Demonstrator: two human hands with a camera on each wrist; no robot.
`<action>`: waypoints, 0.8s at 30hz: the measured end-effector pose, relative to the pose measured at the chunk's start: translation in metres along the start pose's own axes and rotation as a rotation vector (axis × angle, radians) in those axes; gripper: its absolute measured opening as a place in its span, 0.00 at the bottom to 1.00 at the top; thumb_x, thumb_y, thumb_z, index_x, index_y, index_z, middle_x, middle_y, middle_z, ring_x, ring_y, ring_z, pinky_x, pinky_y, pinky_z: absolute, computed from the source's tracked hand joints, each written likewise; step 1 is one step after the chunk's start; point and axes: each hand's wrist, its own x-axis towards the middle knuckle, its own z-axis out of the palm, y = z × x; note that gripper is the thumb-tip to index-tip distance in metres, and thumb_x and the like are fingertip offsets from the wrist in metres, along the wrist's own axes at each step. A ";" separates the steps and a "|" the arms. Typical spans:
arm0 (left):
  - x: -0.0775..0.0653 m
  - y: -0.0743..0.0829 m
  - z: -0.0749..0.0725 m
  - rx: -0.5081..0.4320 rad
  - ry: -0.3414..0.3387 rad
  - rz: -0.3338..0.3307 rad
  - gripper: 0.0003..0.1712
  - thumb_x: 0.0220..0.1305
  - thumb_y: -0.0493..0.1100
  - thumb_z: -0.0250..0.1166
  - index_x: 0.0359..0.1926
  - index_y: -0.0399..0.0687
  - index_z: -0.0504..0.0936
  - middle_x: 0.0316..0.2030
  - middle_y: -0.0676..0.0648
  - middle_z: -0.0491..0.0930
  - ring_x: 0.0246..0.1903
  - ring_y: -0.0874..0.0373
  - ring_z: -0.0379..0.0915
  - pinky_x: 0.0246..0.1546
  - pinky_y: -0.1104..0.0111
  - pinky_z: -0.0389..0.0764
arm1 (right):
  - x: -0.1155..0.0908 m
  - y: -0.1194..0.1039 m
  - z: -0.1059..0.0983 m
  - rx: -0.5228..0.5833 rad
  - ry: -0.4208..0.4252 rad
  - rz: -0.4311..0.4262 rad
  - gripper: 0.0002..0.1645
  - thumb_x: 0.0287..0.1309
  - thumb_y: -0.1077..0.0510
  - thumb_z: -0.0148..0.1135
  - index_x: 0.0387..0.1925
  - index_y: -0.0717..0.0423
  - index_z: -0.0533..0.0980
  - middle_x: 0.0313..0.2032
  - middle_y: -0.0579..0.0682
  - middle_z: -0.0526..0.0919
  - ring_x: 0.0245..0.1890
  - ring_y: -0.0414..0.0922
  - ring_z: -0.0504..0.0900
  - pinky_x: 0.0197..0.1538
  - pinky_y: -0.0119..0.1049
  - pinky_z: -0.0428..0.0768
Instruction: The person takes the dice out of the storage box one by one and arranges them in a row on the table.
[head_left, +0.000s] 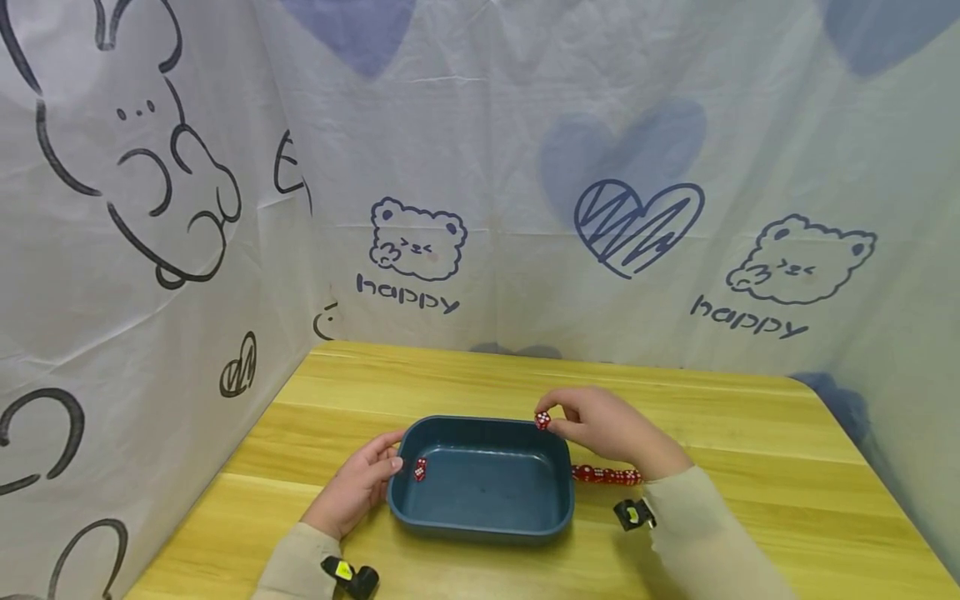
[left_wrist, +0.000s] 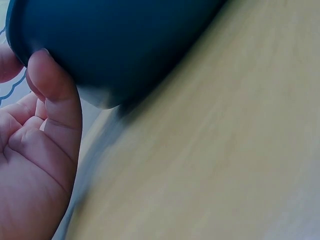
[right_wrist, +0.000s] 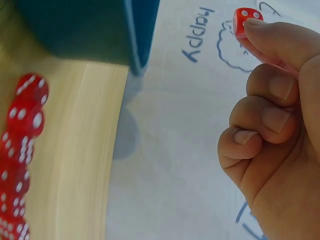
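Observation:
A dark teal plastic tray [head_left: 483, 529] with raised walls rests on the table. My left hand [head_left: 356, 485] is at its left end; in the left wrist view the thumb [left_wrist: 52, 82] and a finger pinch the rim. Above the tray's far right corner, my right hand [head_left: 611, 423] pinches a red die [right_wrist: 245, 22] between thumb and index finger, its other fingers curled in. Inside the tray, near the left wall, lie red dice [head_left: 420, 470]. A row of several red dice [right_wrist: 22, 120] with white pips lies on the table right of the tray.
The yellow wood-grain table [head_left: 720, 433] reaches back to a white printed cloth [head_left: 517, 283] hanging behind it. Another cloth wall [head_left: 172, 333] stands along the left side. Black wrist cameras [head_left: 633, 514] sit at both cuffs.

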 end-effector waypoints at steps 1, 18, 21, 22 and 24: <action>0.000 0.000 0.000 0.002 0.000 0.002 0.34 0.75 0.37 0.55 0.76 0.34 0.55 0.47 0.39 0.72 0.41 0.54 0.77 0.40 0.66 0.83 | -0.003 0.003 0.000 0.003 0.005 0.001 0.13 0.69 0.51 0.63 0.52 0.33 0.81 0.21 0.42 0.70 0.21 0.40 0.67 0.25 0.35 0.66; 0.000 0.001 0.002 0.014 0.011 0.002 0.33 0.75 0.37 0.56 0.75 0.34 0.56 0.47 0.39 0.73 0.41 0.54 0.76 0.39 0.67 0.83 | -0.063 0.055 0.000 0.104 0.125 0.125 0.14 0.68 0.55 0.64 0.53 0.41 0.82 0.18 0.42 0.69 0.16 0.40 0.66 0.24 0.35 0.70; 0.000 0.001 0.001 0.017 0.016 0.002 0.33 0.75 0.37 0.55 0.75 0.34 0.56 0.47 0.39 0.73 0.41 0.54 0.76 0.39 0.68 0.82 | -0.073 0.065 0.002 0.139 0.124 0.163 0.15 0.68 0.55 0.63 0.54 0.41 0.81 0.19 0.43 0.70 0.16 0.41 0.67 0.23 0.36 0.71; 0.000 0.001 0.001 0.017 0.016 0.002 0.33 0.75 0.37 0.55 0.75 0.34 0.56 0.47 0.39 0.73 0.41 0.54 0.76 0.39 0.68 0.82 | -0.077 0.068 0.003 0.149 0.127 0.173 0.15 0.68 0.55 0.63 0.55 0.42 0.81 0.19 0.43 0.71 0.16 0.41 0.67 0.24 0.36 0.71; 0.000 0.000 0.001 0.015 0.016 -0.001 0.33 0.75 0.37 0.55 0.76 0.34 0.56 0.48 0.39 0.73 0.41 0.54 0.76 0.40 0.67 0.82 | -0.083 0.075 0.004 0.164 0.136 0.192 0.15 0.69 0.54 0.63 0.55 0.42 0.81 0.20 0.44 0.71 0.18 0.41 0.68 0.24 0.36 0.71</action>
